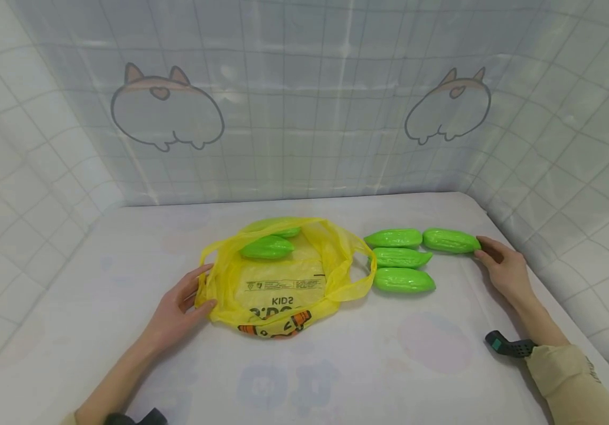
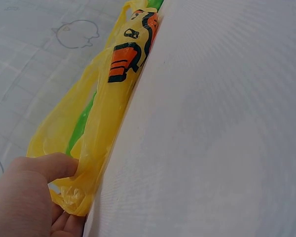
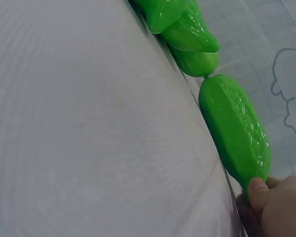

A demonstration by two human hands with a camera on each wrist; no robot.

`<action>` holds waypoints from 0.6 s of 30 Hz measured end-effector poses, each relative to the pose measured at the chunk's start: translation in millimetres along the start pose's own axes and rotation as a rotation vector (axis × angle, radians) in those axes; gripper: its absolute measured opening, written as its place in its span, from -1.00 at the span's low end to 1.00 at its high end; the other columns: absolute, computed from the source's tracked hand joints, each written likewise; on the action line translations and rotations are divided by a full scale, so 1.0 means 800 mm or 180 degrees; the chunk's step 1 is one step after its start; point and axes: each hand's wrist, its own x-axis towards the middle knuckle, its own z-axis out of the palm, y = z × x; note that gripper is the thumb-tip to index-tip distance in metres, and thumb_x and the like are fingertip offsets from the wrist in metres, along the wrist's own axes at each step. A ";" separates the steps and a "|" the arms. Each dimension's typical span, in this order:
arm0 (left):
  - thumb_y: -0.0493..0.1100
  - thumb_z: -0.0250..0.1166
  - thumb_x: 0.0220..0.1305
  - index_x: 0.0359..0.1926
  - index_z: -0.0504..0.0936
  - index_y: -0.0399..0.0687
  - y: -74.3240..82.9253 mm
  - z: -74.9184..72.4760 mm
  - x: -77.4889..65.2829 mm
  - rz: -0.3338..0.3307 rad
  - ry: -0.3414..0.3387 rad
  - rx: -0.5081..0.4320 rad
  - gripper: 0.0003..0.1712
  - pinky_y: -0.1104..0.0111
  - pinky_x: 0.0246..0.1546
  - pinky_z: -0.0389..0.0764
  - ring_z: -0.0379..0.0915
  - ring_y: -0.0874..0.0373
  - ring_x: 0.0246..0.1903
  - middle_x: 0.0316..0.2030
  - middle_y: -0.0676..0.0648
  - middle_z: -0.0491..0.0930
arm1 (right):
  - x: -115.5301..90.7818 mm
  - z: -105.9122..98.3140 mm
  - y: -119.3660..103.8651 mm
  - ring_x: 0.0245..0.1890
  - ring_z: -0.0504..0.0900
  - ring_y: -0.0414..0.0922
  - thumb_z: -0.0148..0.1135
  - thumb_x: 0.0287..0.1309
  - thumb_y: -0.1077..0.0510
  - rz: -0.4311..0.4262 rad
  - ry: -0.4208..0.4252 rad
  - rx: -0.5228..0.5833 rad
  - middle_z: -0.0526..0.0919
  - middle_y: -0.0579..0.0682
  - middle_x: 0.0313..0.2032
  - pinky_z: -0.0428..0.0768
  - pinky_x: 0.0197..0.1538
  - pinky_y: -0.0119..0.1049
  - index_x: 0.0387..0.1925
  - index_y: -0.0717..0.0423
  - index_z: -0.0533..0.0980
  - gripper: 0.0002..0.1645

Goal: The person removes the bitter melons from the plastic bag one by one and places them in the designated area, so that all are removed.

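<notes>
A yellow plastic bag (image 1: 283, 274) lies on its side on the table, its mouth facing me. My left hand (image 1: 179, 310) holds its left edge, thumb on top and fingers beneath in the left wrist view. Inside sit two glossy green bitter melons, the nearer one (image 1: 267, 248) partly covering the other (image 1: 287, 232). At the right, my right hand (image 1: 506, 271) pinches the pointed tip of another bitter melon (image 3: 234, 128), which lies on the table. Its far end meets the back one (image 1: 396, 238) of three stacked front to back, with a middle one (image 1: 401, 258) and a front one (image 1: 404, 280).
The bag's right handle loop (image 1: 365, 277) reaches the left ends of the three melons. A white table cover (image 1: 379, 366) lies beneath everything. Behind and at both sides rise tile-patterned sheets (image 1: 315, 118), the back one printed with cartoon animals.
</notes>
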 end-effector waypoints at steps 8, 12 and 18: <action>-0.06 0.33 0.36 0.51 0.19 0.36 -0.001 0.000 0.001 0.0016 0.0006 -0.0004 -0.21 0.83 0.09 0.26 0.20 -0.26 0.42 0.50 -0.18 0.16 | 0.000 -0.001 -0.003 0.24 0.43 0.35 0.03 0.50 0.05 0.0039 0.0029 -0.0042 0.51 0.36 0.23 0.48 0.17 -0.05 0.35 0.27 0.38 -0.45; -0.06 0.33 0.36 0.51 0.20 0.34 -0.002 0.000 0.002 0.0070 0.0023 0.0000 -0.21 0.83 0.09 0.27 0.21 -0.26 0.41 0.50 -0.18 0.17 | 0.001 0.000 -0.003 0.24 0.42 0.36 -0.01 0.51 0.08 0.0068 0.0010 -0.0036 0.51 0.37 0.22 0.41 0.18 0.24 0.35 0.29 0.38 -0.47; -0.06 0.32 0.36 0.51 0.20 0.35 -0.002 0.000 0.001 0.0063 0.0025 -0.0003 -0.22 0.82 0.09 0.27 0.21 -0.25 0.41 0.49 -0.18 0.18 | 0.002 0.000 -0.002 0.24 0.40 0.39 -0.06 0.53 0.09 0.0042 0.0029 -0.0037 0.49 0.39 0.22 0.40 0.17 0.27 0.33 0.33 0.38 -0.49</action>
